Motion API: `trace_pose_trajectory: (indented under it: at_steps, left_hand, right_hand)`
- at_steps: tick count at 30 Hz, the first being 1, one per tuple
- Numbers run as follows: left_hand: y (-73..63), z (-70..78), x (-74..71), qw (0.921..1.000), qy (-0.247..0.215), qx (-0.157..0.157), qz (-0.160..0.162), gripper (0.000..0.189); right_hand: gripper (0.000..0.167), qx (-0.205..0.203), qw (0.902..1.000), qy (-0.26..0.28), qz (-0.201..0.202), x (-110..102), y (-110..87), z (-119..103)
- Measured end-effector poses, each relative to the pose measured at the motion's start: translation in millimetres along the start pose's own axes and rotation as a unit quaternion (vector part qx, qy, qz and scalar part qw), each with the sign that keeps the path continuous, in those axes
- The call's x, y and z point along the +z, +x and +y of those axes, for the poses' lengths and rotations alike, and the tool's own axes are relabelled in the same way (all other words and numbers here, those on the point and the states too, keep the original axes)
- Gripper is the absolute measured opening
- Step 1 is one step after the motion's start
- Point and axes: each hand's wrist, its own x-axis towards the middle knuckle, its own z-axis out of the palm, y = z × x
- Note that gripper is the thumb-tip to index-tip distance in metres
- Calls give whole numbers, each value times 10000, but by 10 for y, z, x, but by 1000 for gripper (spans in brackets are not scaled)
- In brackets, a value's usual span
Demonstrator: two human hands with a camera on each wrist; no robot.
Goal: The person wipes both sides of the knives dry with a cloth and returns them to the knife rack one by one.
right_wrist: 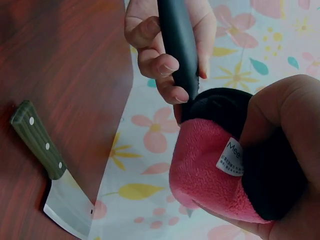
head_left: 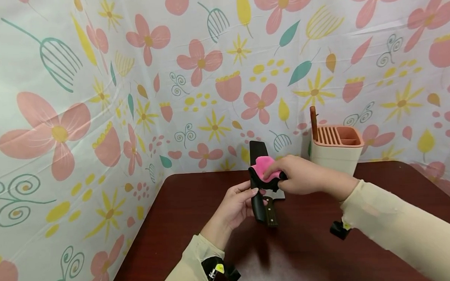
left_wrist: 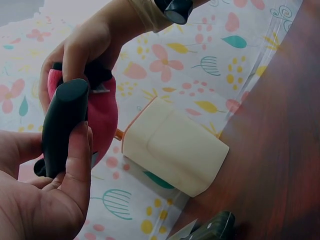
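Note:
My left hand (head_left: 239,201) grips the black handle of a knife (head_left: 258,207), held up above the table with its broad dark blade pointing away from me. My right hand (head_left: 298,175) pinches a pink and black cloth (head_left: 264,166) against the blade near the handle. A white label shows on the cloth (right_wrist: 205,165) in the right wrist view, where the cloth hides most of the blade. Below the held knife, a cleaver (right_wrist: 39,137) with a riveted, dark greenish-brown handle and a shiny blade lies on the table.
A cream knife holder (head_left: 335,159) with a slotted pinkish-orange top stands at the back right, behind my right forearm. One brown handle (head_left: 313,123) sticks up from it. The dark red-brown table (head_left: 190,199) meets a flower-printed cloth wall (head_left: 198,112) at the back.

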Motion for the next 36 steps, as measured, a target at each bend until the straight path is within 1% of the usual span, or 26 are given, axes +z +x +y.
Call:
trace_pose_trajectory:
  at_steps: [5, 7, 10, 12, 14, 17, 19, 22, 25, 27, 30, 36]
  left_hand:
    - [-11, -3, -13, 10000, -19, -20, 7, 45]
    - [-16, 1, -13, 10000, -22, -11, 1, 45]
    - [-19, 11, -6, 10000, -18, -16, -1, 46]
    - [-16, 18, 0, 10000, -21, -14, -5, 47]
    - [-12, 24, 6, 10000, -15, -19, 0, 48]
    - [-6, 22, 11, 10000, -18, -38, 21, 48]
    - [-6, 16, 12, 10000, -25, -71, 36, 48]
    - [-5, 2, 14, 9999, -36, -98, 25, 47]
    - [-11, -3, 19, 10000, -17, -61, -24, 48]
    - [-12, -3, 20, 10000, -9, -28, -68, 48]
    - [-15, 6, 22, 9999, 15, 13, -134, 47]
    - [-10, 33, 3, 9998, 9, 37, -207, 46]
  right_hand:
    - [40, -101, 9996, 229, -155, -100, -35, -16]
    - [39, -130, 9994, 287, -110, -173, -47, -19]
    - [39, 10, 9982, 599, -26, -340, -46, -19]
    - [39, 103, 9978, 642, 153, -475, -16, -10]
    - [41, 283, 9964, 713, 366, -607, 41, 5]
    - [43, 584, 9934, 414, 899, -737, 176, 48]
    - [44, 881, 9881, 312, 1225, -758, 282, 91]
    - [47, 1250, 9791, 146, 1596, -685, 445, 198]
    - [51, 1426, 9741, -125, 1752, -526, 579, 339]
    - [52, 1508, 9735, -268, 1700, -408, 638, 422]
    - [53, 1567, 9751, -394, 1521, -248, 685, 506]
    - [63, 1474, 9825, -466, 1039, -47, 769, 573]
